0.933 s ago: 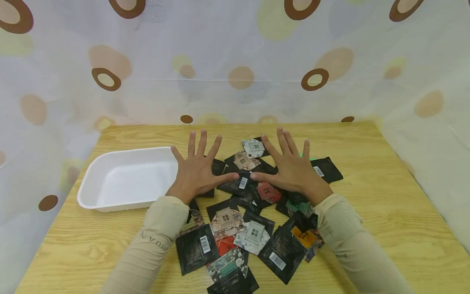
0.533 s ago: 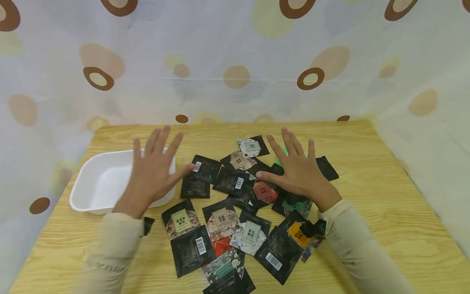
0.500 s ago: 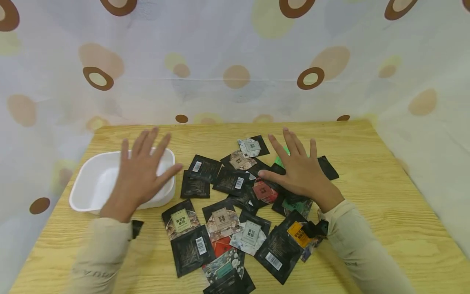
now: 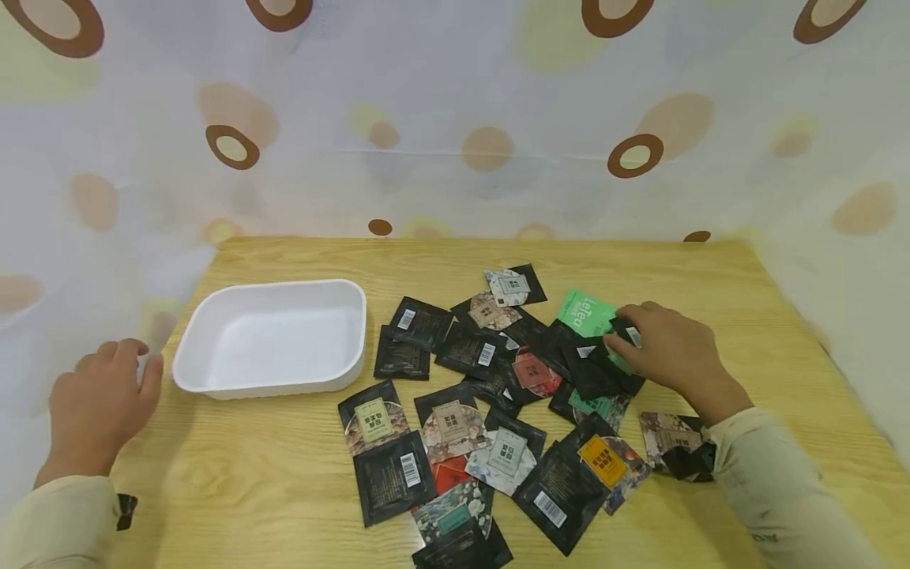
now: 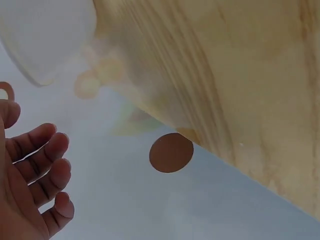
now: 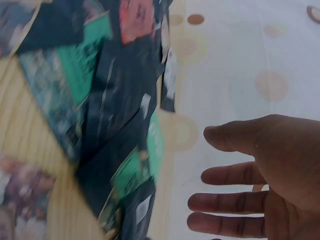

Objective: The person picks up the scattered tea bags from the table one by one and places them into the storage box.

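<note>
My left hand [image 4: 103, 399] is off to the left of the white tray, fingers loosely bent and holding nothing; the left wrist view shows its bent fingers [image 5: 42, 160] apart from anything. At the right side of a spread of tea sachets, my right hand [image 4: 668, 352] hovers close over a black sachet [image 4: 593, 367] and a green "LeTea" packet [image 4: 586, 312]. In the right wrist view its thumb and fingers [image 6: 230, 202] reach out with nothing between them, beside the dark sachets [image 6: 120, 95]. The hand partly covers a small black sachet [image 4: 626, 330] in the head view.
The white tray [image 4: 270, 387] has nothing in it. Black sachets with printed fronts and barcodes overlap mid-table, including an orange-labelled one [image 4: 604, 462]. Under the right wrist lies a floral sachet [image 4: 671, 438]. A spotted cloth [image 4: 426, 95] hangs behind the wooden table [image 4: 249, 474].
My left hand has moved left, away from the tray, its spread fingers now relaxed. My right hand has moved right, uncovering the green packet, and its fingers are less spread.
</note>
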{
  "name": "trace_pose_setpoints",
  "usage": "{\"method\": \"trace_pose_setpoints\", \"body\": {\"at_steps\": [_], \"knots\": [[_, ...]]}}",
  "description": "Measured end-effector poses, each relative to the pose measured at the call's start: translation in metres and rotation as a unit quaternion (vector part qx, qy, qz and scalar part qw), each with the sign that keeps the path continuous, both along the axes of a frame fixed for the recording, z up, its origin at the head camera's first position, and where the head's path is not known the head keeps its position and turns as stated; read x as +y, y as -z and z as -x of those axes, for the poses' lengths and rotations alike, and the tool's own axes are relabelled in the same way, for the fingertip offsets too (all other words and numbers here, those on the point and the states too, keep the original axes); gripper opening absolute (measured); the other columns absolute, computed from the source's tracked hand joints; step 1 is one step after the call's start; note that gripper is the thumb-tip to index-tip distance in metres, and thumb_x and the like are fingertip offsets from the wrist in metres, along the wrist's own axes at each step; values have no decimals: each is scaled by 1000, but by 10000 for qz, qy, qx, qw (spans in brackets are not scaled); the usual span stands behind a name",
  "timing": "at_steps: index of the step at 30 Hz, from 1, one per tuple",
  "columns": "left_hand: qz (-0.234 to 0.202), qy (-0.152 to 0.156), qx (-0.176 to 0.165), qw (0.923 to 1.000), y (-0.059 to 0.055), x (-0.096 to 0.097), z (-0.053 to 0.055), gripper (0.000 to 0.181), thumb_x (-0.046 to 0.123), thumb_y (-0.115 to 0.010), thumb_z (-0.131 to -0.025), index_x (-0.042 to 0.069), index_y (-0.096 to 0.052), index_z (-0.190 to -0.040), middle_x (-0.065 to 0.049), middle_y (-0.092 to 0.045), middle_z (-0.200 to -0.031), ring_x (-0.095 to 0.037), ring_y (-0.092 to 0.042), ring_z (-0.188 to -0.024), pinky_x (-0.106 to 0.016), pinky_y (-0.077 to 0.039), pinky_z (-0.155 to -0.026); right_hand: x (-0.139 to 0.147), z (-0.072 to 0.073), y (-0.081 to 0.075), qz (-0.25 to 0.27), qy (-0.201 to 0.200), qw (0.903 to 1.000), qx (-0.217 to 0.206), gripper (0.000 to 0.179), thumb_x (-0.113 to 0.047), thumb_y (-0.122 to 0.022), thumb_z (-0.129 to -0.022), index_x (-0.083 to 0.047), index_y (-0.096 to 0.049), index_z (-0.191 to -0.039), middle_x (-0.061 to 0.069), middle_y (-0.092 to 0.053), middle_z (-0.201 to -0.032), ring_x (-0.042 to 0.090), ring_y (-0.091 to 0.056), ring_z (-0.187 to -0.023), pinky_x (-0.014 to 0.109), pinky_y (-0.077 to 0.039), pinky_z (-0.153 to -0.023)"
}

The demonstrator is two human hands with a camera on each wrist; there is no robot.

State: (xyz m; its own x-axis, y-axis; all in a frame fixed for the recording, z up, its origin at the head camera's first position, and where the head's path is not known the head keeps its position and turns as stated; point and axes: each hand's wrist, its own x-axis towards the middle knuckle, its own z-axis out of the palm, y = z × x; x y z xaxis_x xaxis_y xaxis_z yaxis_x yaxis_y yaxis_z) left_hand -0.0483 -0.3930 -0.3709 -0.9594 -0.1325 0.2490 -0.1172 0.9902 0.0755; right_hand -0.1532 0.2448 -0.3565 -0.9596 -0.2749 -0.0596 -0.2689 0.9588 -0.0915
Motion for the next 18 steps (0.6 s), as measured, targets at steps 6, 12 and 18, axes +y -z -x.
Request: {"method": "trace_pose_setpoints", "body": {"at_steps": [6,12,18], "knots": [[-591,-126,-783,9951,9,-8,-2,46,34,-29,-107,2,-51,-81,-17,-54,-69,-28,-47,-54,-38,-34,-46,29,-1,14,154,621,9936,-936,50,-53,-58,-96,-3,-65,-89,10,-63,-73,17,-51,-56,34,-39,-49],[-970,-4,-827,9918,21,-8,9,47,37,-22,-107,12,-44,-74,-6,-45,-62,-21,-43,-55,-34,-28,-50,35,-7,22,67,1245,9779,-1679,69,-79,-44,-88,-19,-37,-54,-5,-27,-51,11,-27,-48,27,-23,-47],[-1045,113,-881,9905,26,-6,23,42,31,-23,-105,9,-45,-77,-10,-51,-66,-28,-50,-60,-34,-31,-51,31,-8,31,47,1539,9735,-1692,72,-85,-42,-84,-18,-35,-56,-4,-24,-54,11,-28,-50,28,-23,-49]]}}
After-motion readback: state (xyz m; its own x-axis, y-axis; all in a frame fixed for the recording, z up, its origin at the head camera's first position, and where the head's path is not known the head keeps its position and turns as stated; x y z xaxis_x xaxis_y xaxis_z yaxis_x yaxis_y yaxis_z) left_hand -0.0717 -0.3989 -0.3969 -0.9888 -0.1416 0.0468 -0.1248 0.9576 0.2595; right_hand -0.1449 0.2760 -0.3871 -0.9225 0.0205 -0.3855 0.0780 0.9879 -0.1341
